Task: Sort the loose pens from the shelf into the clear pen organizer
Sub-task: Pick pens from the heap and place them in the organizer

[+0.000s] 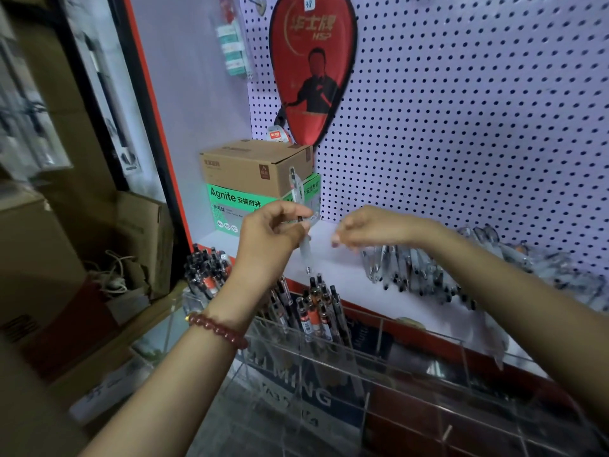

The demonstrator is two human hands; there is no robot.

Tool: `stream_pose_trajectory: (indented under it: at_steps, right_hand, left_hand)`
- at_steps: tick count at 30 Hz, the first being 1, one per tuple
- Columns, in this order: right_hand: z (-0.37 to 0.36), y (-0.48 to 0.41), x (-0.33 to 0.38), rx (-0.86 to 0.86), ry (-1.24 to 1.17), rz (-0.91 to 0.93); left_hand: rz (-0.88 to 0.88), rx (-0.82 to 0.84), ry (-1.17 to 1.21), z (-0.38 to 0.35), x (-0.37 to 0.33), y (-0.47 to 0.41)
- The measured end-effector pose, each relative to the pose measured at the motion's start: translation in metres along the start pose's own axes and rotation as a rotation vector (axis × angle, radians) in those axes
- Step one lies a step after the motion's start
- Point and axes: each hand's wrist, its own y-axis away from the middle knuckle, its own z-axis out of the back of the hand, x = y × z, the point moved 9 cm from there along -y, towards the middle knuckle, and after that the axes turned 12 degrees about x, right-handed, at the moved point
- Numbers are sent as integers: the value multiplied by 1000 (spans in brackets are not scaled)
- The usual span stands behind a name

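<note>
My left hand (270, 235) pinches one clear pen (295, 189) upright, tip down. Just below that tip, other pens (316, 308) stand in a compartment of the clear pen organizer (379, 357). My right hand (369, 229) hovers beside it, fingers loosely bent and holding nothing. The loose pens (412, 268) lie heaped on the white shelf (336, 258), under and beyond my right wrist.

Head view, downward, near shelf (333, 255)
</note>
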Motion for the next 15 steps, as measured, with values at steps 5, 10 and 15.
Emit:
stream_pose_trajectory:
  at_steps: [5, 10, 15]
  right_hand:
    - [-7, 0, -79, 18, 395, -445]
    - [-15, -3, -71, -12, 442, -453]
    - [1, 1, -60, -172, 418, -473]
  left_hand:
    - [49, 21, 91, -6, 3, 2]
    - [37, 23, 97, -7, -3, 5]
    - [41, 24, 87, -8, -5, 7]
